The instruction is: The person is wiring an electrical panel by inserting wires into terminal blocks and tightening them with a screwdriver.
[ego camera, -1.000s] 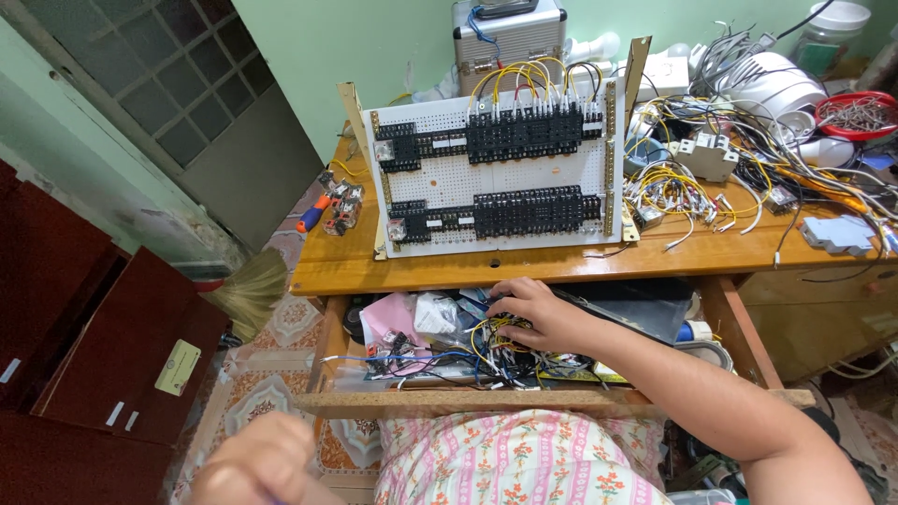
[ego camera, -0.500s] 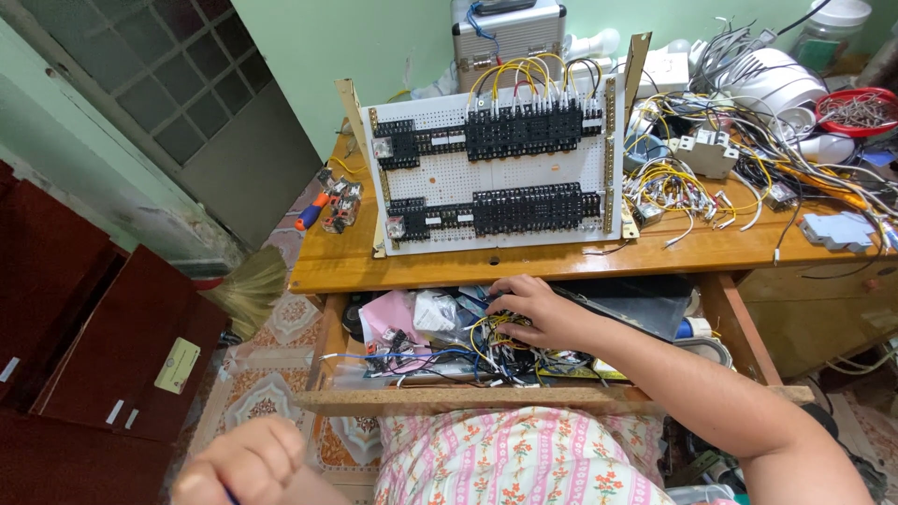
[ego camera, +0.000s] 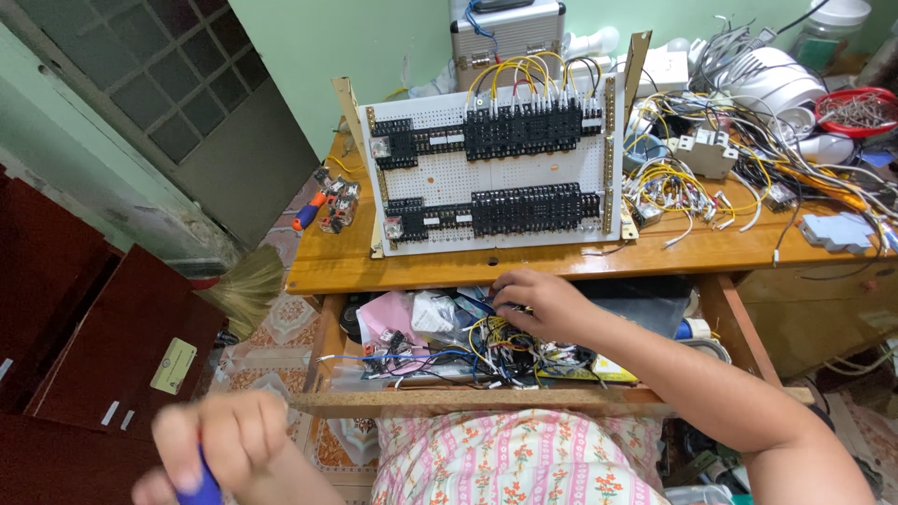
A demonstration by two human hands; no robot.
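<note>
Here blue tool handle (ego camera: 204,486) points down.

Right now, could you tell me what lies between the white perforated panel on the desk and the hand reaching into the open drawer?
In the head view, only a bare strip of the wooden desk top separates the white perforated panel from the right hand in the drawer.

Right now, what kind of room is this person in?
Probably a home electrical workshop. A white perforated panel with rows of black relays stands on a wooden desk, loose wires cover the desk, and the right hand digs in an open drawer.
</note>
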